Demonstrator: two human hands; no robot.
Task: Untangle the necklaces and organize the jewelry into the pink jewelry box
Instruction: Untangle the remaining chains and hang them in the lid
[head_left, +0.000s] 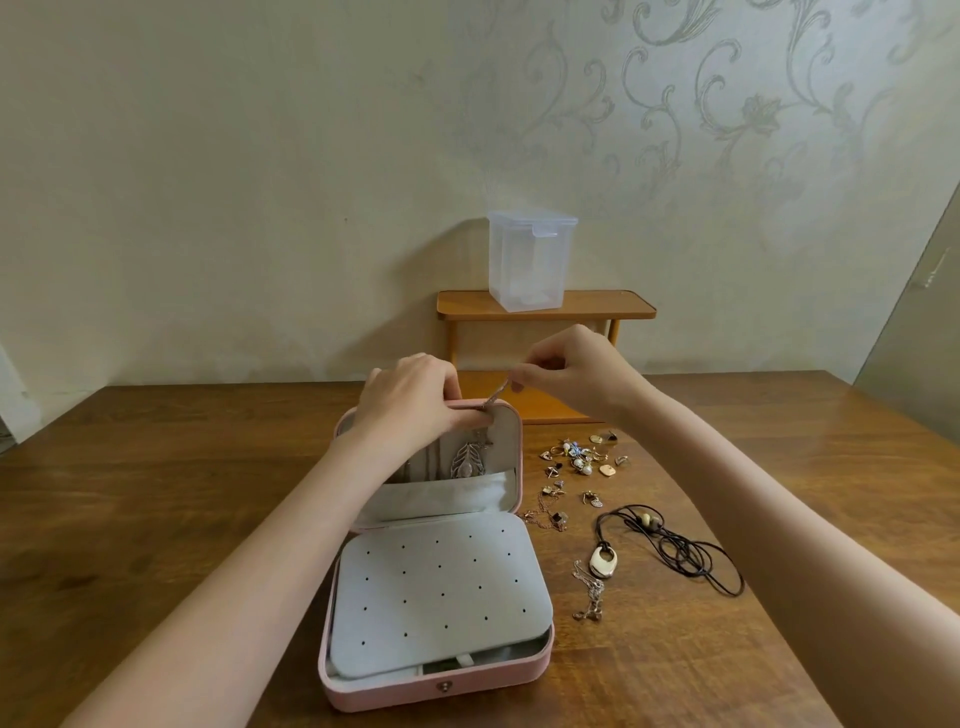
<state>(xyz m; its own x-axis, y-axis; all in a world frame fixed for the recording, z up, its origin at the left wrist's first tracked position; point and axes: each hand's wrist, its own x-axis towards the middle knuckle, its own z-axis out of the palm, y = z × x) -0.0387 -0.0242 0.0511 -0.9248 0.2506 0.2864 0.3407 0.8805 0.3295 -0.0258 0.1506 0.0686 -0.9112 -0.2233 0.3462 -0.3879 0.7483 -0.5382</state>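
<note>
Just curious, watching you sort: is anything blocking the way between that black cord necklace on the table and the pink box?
Nothing visible does. The black cord necklace lies on bare table right of the pink jewelry box, whose lid stands open. Only a thin chain lies between them, flat on the wood.

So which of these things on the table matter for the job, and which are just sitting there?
For the job:
pink jewelry box
silver chain, pinched by both hands
leaf pendant in the lid
black cord necklace
small jewelry pile

Just there:
clear plastic container
wooden shelf

place: home room | evidence: floral wallpaper (727, 104); wooden table (156, 493); small wooden shelf (597, 304)
</note>
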